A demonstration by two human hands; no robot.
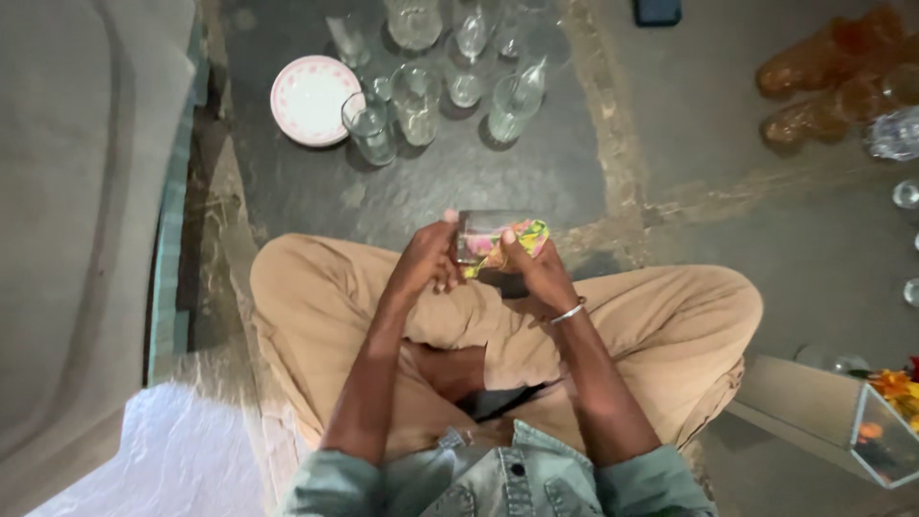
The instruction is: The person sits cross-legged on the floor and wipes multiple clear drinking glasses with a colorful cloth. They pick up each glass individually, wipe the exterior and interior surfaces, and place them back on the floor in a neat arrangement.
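Observation:
I sit cross-legged on a dark stone floor. My left hand (428, 260) grips the side of a clear drinking glass (479, 230) held over my lap. My right hand (538, 271) presses a bright yellow, pink and green cloth (522, 237) against and into the glass. A metal bangle circles my right wrist. Both hands touch the glass, which lies tilted between them.
Several clear glasses (417, 96) stand on the floor ahead, beside a white plate (311, 99) with a pink rim. Amber glass pieces (823, 81) lie at the upper right. A mirrored box with orange flowers (885, 421) sits at the right. A pale cushion edge runs along the left.

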